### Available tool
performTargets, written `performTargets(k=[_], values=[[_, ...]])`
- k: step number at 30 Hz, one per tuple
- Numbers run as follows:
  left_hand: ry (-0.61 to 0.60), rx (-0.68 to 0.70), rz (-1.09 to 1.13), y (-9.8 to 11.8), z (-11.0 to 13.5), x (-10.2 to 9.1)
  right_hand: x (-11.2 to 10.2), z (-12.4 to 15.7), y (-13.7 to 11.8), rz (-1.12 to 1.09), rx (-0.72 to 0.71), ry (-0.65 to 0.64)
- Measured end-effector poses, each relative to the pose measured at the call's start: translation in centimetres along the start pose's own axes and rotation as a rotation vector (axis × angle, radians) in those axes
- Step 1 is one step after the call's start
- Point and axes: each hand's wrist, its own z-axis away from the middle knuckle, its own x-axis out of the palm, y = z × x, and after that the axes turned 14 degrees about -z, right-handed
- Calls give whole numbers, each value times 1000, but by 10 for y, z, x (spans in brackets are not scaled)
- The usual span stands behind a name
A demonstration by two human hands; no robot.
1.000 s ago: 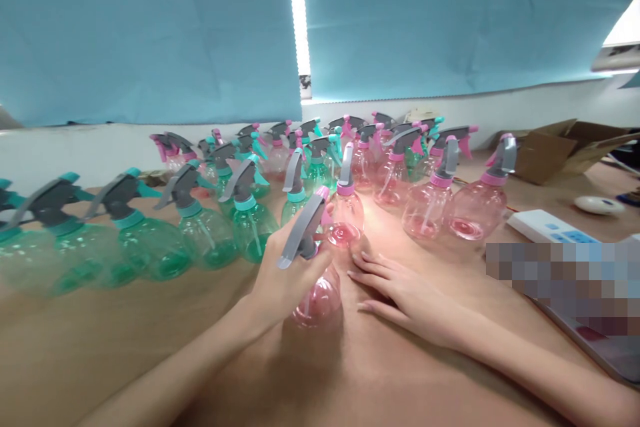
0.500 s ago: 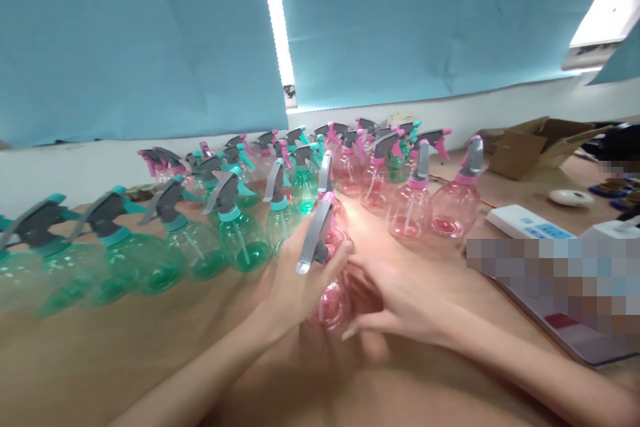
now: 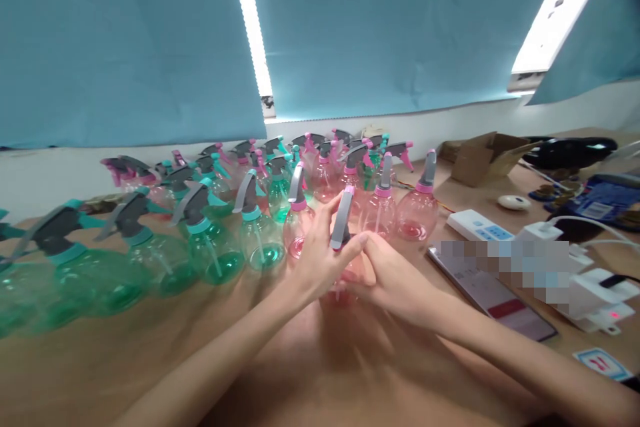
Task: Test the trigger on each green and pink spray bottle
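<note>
A clear pink spray bottle (image 3: 343,219) with a grey and pink trigger head stands upright between my hands. My left hand (image 3: 324,255) is closed around its neck, just under the head. On the right side of its round body, my right hand (image 3: 400,275) is wrapped, with its thumb across the front. Both hands cover much of the bottle. Just beyond my left fingers stands another pink spray bottle (image 3: 297,213). Behind my right hand are a pink bottle (image 3: 380,210) and one more pink bottle (image 3: 418,208), each with a little liquid-looking pink at the bottom.
Several green spray bottles (image 3: 216,247) line up to the left, with mixed pink and green ones behind. At right lie a phone (image 3: 493,293), a power strip (image 3: 477,225) with plugs and cables, a white mouse (image 3: 514,203) and an open cardboard box (image 3: 483,159).
My view has turned right, so the scene shifts left. My right hand has closed from spread fingers onto the bottle's body. The held bottle now stands closer beside the front pink bottles.
</note>
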Motion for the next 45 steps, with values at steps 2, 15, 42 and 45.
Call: performTargets(k=[2, 15, 42, 45], values=[[-17, -16, 6, -8, 9, 2, -6, -2, 7, 45, 13, 5], [-119, -173, -130, -53, 71, -8, -15, -34, 49, 144, 26, 111], [-184, -200, -144, -51, 67, -6, -8, -61, 42, 213, 146, 144], [-175, -200, -159, -50, 67, -7, -6, -60, 38, 205, 154, 148]])
